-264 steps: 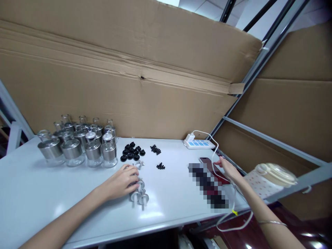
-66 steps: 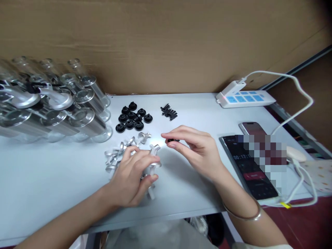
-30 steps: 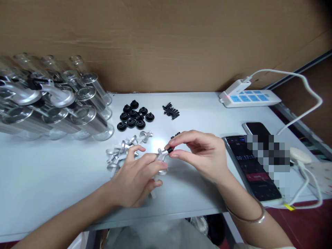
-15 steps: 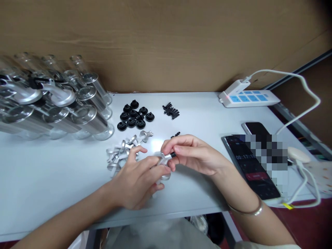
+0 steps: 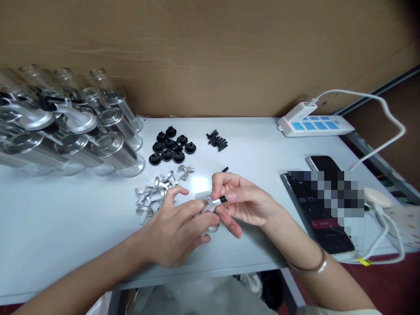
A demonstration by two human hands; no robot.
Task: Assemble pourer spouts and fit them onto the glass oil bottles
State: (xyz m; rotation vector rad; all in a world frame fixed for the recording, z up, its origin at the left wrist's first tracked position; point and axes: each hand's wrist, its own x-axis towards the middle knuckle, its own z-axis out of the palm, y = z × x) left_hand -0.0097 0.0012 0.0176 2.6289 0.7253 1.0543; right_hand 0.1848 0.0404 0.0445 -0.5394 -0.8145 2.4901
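Observation:
My left hand (image 5: 177, 229) is closed around a silver pourer spout (image 5: 212, 204) just above the table's front half, its index finger lifted and bent. A short black tip (image 5: 223, 199) sits on the spout's narrow end. My right hand (image 5: 251, 199) pinches at that tip with thumb and forefinger, the lower fingers loosely extended beneath. Part of the spout's round base shows under my left fingers. Close by on the left lies a pile of similar silver spouts (image 5: 151, 197). Small black pieces (image 5: 225, 169) lie just behind my right hand.
Black ribbed stoppers (image 5: 166, 155) and thin black strips (image 5: 217, 141) lie farther back. Several glass-and-steel bottles (image 5: 113, 151) stand at left, two with spouts on top. At right are a power strip (image 5: 316, 127), two phones (image 5: 320, 218) and a white cable (image 5: 390, 109).
Both hands have shifted slightly right with the spout. My right thumb has slid outward along the black tip, and the lower right fingers have stretched out.

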